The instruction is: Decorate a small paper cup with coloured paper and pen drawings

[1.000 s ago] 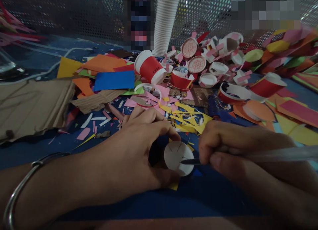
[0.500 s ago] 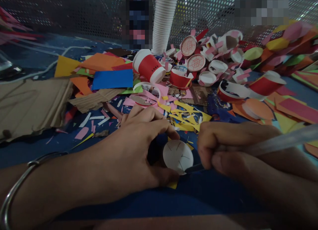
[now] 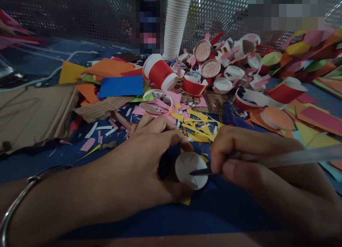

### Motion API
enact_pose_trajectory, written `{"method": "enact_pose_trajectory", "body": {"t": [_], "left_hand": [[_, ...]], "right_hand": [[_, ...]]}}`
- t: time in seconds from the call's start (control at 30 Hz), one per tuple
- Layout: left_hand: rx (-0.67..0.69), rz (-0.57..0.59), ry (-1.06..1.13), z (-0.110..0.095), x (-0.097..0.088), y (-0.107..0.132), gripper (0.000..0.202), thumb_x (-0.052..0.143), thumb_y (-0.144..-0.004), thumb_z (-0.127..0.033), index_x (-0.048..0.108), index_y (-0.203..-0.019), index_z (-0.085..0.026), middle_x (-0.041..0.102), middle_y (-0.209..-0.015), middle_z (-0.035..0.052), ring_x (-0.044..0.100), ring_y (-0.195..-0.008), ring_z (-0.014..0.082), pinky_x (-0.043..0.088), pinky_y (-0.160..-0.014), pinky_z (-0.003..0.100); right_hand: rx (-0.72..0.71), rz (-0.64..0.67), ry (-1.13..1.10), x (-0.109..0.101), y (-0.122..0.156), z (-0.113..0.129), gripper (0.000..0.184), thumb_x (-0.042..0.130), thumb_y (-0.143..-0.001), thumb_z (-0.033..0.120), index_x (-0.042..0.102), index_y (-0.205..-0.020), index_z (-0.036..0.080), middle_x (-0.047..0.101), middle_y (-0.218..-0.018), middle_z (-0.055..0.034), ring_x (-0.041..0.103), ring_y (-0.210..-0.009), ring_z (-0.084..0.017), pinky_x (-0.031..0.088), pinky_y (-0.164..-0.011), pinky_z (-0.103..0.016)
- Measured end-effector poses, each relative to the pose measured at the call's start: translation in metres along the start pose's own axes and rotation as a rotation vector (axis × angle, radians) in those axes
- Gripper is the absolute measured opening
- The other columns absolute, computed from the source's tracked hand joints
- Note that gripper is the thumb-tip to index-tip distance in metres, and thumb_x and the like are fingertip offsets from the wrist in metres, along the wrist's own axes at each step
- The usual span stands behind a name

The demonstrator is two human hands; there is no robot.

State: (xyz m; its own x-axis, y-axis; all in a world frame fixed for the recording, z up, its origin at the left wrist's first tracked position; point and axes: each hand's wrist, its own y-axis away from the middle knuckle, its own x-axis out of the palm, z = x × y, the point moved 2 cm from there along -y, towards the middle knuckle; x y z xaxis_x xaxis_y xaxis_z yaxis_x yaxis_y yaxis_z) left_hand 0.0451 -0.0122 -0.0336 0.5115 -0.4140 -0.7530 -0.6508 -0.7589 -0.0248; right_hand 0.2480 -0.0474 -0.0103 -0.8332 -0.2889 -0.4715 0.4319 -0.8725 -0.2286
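Note:
My left hand (image 3: 149,158) curls around a small round white paper piece (image 3: 184,168) that looks like a paper cup's base, thumb at its near side and forefinger at its far side. Several short dark lines mark its white face. In my right hand (image 3: 240,158) is a pen (image 3: 299,156) with a translucent barrel and a dark tip, and the tip lies over the middle of the white face. Whether the tip touches it I cannot tell. Under my left thumb a bit of yellow paper (image 3: 186,200) peeks out on the blue tabletop (image 3: 213,218).
Yellow paper scraps (image 3: 200,126) lie just beyond my hands. Farther back are a red and white paper cup (image 3: 161,72), a heap of cut cup pieces (image 3: 211,67) and a tall stack of white cups (image 3: 176,26). Corrugated cardboard (image 3: 34,115) and a blue sheet (image 3: 121,86) occupy the left.
The pen tip has moved from the near right rim of the white piece to its middle, as my right hand shifted slightly left and up. My left hand stays in place.

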Motion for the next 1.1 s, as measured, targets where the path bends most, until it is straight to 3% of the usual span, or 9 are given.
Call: {"method": "enact_pose_trajectory", "body": {"t": [0.13, 0.7, 1.1], "left_hand": [[0.017, -0.014, 0.008, 0.0006, 0.0004, -0.0003, 0.040, 0.087, -0.069, -0.045, 0.075, -0.105, -0.034, 0.064, -0.113, 0.0029, 0.055, -0.115, 0.0326, 0.051, -0.092, 0.048], [-0.007, 0.018, 0.013, -0.0012, -0.0014, -0.0025, 0.043, 0.088, -0.068, -0.044, 0.076, -0.107, -0.034, 0.063, -0.115, 0.0040, 0.053, -0.117, 0.0328, 0.050, -0.095, 0.049], [0.016, -0.002, 0.012, -0.0002, 0.0003, -0.0009, 0.043, 0.087, -0.070, -0.047, 0.075, -0.109, -0.035, 0.062, -0.115, 0.0035, 0.053, -0.116, 0.0323, 0.050, -0.095, 0.049]], "right_hand": [[-0.031, 0.010, 0.007, 0.0015, -0.0011, -0.0024, 0.017, 0.055, -0.086, 0.009, 0.064, -0.078, 0.022, 0.053, -0.064, 0.0046, 0.044, -0.052, -0.008, 0.037, -0.047, -0.023], [-0.071, -0.006, 0.081, -0.0012, 0.0001, -0.0026, 0.020, 0.054, -0.087, 0.007, 0.065, -0.078, 0.021, 0.054, -0.063, 0.0034, 0.046, -0.050, -0.008, 0.030, -0.042, -0.023], [-0.096, 0.019, 0.013, 0.0026, -0.0037, -0.0006, 0.020, 0.054, -0.087, 0.004, 0.064, -0.080, 0.020, 0.053, -0.063, 0.0055, 0.044, -0.052, -0.007, 0.035, -0.047, -0.021]]}}
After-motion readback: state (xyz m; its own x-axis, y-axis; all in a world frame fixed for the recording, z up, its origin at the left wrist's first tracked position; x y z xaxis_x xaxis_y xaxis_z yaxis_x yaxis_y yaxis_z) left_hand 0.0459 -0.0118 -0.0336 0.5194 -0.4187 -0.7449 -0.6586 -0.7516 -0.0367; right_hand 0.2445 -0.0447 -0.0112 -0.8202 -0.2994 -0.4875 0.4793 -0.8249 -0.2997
